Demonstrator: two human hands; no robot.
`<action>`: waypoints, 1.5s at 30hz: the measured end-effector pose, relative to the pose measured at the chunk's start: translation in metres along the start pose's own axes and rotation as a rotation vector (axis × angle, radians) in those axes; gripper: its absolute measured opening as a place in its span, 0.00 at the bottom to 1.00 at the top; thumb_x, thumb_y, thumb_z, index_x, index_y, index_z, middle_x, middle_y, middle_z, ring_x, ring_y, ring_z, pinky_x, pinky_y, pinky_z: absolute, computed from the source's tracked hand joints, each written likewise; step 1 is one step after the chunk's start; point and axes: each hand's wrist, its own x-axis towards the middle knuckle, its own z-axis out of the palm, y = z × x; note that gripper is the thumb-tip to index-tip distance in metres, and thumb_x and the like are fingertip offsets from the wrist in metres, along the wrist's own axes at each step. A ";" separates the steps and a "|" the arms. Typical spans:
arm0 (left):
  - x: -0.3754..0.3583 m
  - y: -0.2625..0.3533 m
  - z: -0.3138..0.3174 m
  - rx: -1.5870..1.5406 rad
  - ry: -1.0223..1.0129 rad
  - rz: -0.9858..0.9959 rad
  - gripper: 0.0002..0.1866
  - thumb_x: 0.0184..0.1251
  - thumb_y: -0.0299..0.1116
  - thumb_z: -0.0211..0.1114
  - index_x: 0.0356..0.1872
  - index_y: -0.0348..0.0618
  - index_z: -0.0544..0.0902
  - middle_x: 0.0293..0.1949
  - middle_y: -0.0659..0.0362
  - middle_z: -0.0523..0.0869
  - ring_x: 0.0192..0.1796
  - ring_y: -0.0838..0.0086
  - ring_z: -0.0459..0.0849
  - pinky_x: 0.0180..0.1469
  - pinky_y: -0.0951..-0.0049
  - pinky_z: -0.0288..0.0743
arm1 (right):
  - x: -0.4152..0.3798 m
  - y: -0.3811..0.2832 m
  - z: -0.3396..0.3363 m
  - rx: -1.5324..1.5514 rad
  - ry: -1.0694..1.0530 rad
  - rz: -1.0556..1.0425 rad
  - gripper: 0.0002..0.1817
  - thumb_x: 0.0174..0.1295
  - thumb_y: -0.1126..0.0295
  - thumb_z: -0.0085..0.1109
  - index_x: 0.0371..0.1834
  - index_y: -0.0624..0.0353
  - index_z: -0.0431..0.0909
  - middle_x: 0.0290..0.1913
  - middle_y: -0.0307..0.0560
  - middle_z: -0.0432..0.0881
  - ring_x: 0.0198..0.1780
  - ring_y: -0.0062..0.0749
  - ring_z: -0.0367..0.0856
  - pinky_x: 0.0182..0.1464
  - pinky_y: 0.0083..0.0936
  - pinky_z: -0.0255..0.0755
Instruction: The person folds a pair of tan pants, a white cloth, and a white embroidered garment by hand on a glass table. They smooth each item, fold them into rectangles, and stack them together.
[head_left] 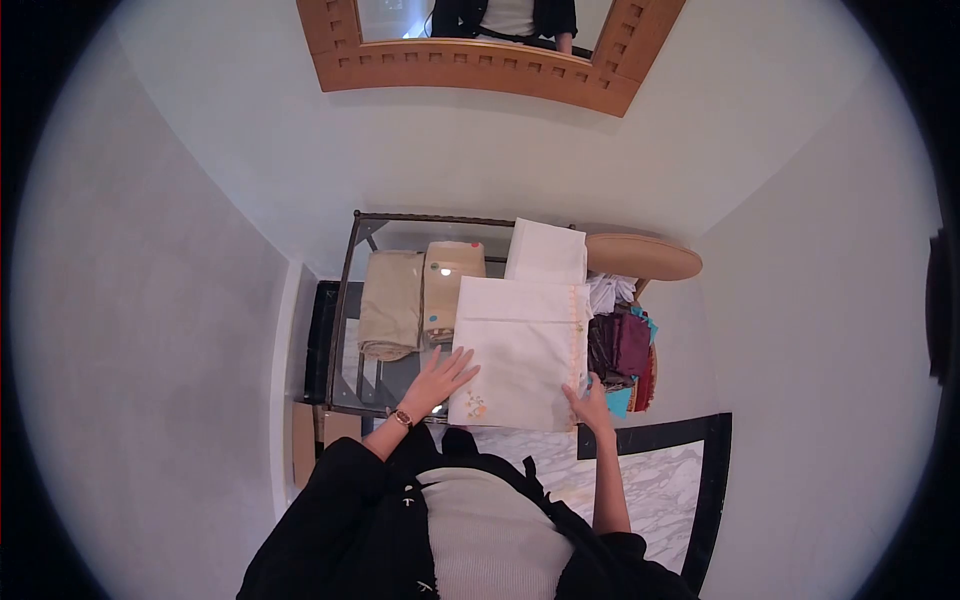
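A folded white cloth (520,345) with an orange embroidered border and a small flower motif lies flat on the glass-topped table (400,385). My left hand (440,383) rests on its left edge, fingers spread and flat. At the right edge, my right hand (592,405) has its thumb on top of the cloth and its other fingers around the side, partly hidden. Behind it lies another folded white cloth (545,250), partly covered by the front one.
Left on the table are a folded beige cloth (390,305) and a dotted tan cloth (453,285). A round-backed chair (645,257) on the right holds dark red and purple fabrics (628,345). A wood-framed mirror (470,75) hangs on the wall.
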 end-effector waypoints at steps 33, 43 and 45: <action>0.076 -0.068 0.055 -1.534 -0.151 -0.774 0.22 0.73 0.49 0.56 0.34 0.35 0.75 0.20 0.63 0.74 0.21 0.79 0.72 0.26 0.75 0.67 | 0.110 -0.043 -0.075 1.207 -0.891 0.426 0.24 0.69 0.61 0.39 0.51 0.75 0.74 0.52 0.61 0.80 0.49 0.42 0.81 0.56 0.27 0.74; 0.091 -0.021 0.035 -0.906 0.614 -0.690 0.26 0.63 0.41 0.67 0.57 0.39 0.69 0.42 0.50 0.79 0.38 0.61 0.81 0.41 0.62 0.75 | 0.098 -0.054 -0.032 0.140 0.245 -0.479 0.24 0.57 0.60 0.68 0.52 0.62 0.75 0.33 0.45 0.76 0.32 0.36 0.75 0.36 0.26 0.71; 0.097 -0.023 0.028 -0.796 0.649 -0.608 0.24 0.65 0.40 0.65 0.58 0.42 0.69 0.47 0.47 0.77 0.42 0.53 0.80 0.45 0.57 0.74 | 0.099 -0.060 -0.023 0.178 0.353 -0.505 0.19 0.58 0.65 0.67 0.47 0.65 0.74 0.33 0.47 0.75 0.33 0.39 0.75 0.38 0.29 0.72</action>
